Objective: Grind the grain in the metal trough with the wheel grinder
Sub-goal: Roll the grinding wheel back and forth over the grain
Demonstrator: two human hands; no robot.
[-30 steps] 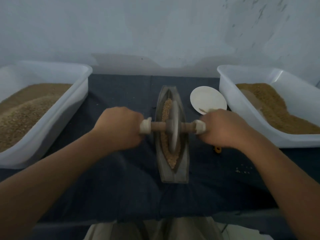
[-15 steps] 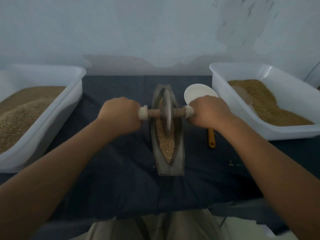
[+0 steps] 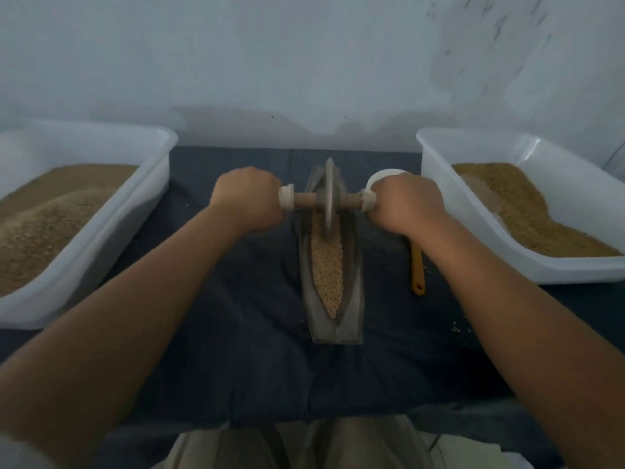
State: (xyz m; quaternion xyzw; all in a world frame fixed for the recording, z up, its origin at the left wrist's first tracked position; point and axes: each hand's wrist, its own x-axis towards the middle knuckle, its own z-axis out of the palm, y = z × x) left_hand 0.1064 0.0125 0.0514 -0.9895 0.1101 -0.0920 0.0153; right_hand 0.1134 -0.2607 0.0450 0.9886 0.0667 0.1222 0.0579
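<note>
A narrow boat-shaped metal trough (image 3: 353,299) lies lengthwise on the dark cloth in the middle. Tan grain (image 3: 326,269) fills its groove. The wheel grinder (image 3: 328,198), a metal disc on a wooden axle, stands upright at the trough's far end. My left hand (image 3: 245,198) grips the axle's left handle, and my right hand (image 3: 404,204) grips the right handle. Both arms are stretched forward.
A white tub of grain (image 3: 101,211) stands on the left, another white tub (image 3: 473,211) with finer tan meal on the right. A white dish (image 3: 382,176) peeks out behind my right hand. An orange-handled tool (image 3: 417,269) lies right of the trough. A grey wall is behind.
Both hands have rolled the wheel away from me, from the trough's middle to its far end. More grain now shows in the near half of the groove.
</note>
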